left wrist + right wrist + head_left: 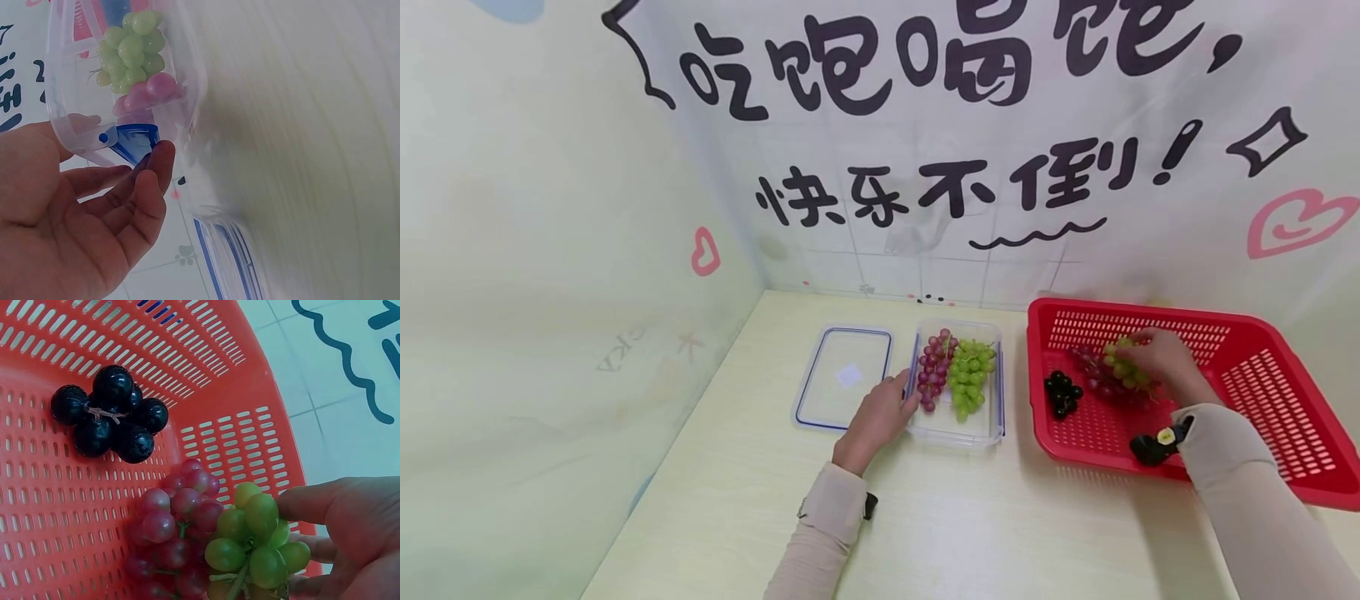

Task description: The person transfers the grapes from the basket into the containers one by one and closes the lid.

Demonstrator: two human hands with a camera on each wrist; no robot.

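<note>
In the head view my left hand (878,414) is at the left side of a clear plastic food container (951,432). Its thumb and fingers grip the wall by a blue latch (139,139), seen in the left wrist view. A bunch of red grapes (932,371) and a bunch of green grapes (972,377) lie side by side inside. My right hand (1168,362) reaches into the red basket (1150,310) and pinches another bunch of green grapes (261,515). Beside that bunch lie red grapes (169,519), partly covered; black grapes (134,445) sit apart from them.
A clear lid with a blue seal (842,379) lies on the pale table (760,492), left of the container. The basket stands to the container's right. A printed sheet (880,258) hangs behind the table, and another covers the left side.
</note>
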